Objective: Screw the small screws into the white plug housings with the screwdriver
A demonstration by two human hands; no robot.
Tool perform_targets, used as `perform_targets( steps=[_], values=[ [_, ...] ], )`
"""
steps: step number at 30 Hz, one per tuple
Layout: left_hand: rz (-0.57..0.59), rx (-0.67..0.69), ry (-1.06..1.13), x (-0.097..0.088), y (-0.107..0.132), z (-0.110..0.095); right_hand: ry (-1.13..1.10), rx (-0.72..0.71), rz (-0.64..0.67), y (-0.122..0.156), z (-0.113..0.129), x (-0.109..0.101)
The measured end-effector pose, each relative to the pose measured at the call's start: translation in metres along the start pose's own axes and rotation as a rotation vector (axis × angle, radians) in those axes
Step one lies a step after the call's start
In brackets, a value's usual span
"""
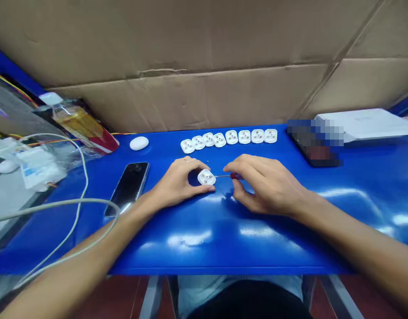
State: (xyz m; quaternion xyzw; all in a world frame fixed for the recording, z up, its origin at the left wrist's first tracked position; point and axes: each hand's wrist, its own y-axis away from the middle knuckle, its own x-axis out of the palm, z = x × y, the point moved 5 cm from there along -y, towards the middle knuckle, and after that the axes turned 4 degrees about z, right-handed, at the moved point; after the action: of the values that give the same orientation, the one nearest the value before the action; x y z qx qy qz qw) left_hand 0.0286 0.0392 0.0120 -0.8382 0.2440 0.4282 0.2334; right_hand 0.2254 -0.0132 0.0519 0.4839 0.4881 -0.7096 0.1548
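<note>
Small white rounded plug with metal contacts, pinched in left hand; screwdriver gripped in right-hand fingers.

**Two hands, one white plug piece on a blue table**

The left hand grips a small white plug piece between thumb and fingers, resting on the blue table. The right hand pinches a thin screwdriver with a red handle, its tip touching the piece. Behind them a row of eight similar white pieces lies near the cardboard wall. A dark phone lies left of the hands, with a white oval case beyond it.
</note>
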Motion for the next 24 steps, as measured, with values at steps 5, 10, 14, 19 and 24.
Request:
perform_targets(
  steps=[5, 10, 14, 19, 24],
  values=[
    [0.001, -0.001, -0.035, -0.0004, 0.0006, -0.0013, 0.086, 0.055, 0.018, -0.0005, -0.0040, 0.0023],
    [0.005, -0.004, -0.035, -0.0006, 0.0006, -0.0018, 0.022, -0.009, -0.024, -0.0026, -0.0012, 0.0010],
    [0.006, 0.005, -0.038, -0.0015, 0.0004, -0.0032, -0.009, -0.015, -0.012, -0.0025, -0.0001, 0.0010],
    [0.002, 0.000, -0.056, -0.0015, 0.0004, -0.0033, 0.067, 0.041, 0.004, -0.0008, -0.0034, 0.0027],
    [-0.014, 0.012, -0.058, -0.0008, 0.0003, -0.0019, 0.022, -0.031, -0.018, -0.0028, -0.0010, 0.0010]
  ],
)
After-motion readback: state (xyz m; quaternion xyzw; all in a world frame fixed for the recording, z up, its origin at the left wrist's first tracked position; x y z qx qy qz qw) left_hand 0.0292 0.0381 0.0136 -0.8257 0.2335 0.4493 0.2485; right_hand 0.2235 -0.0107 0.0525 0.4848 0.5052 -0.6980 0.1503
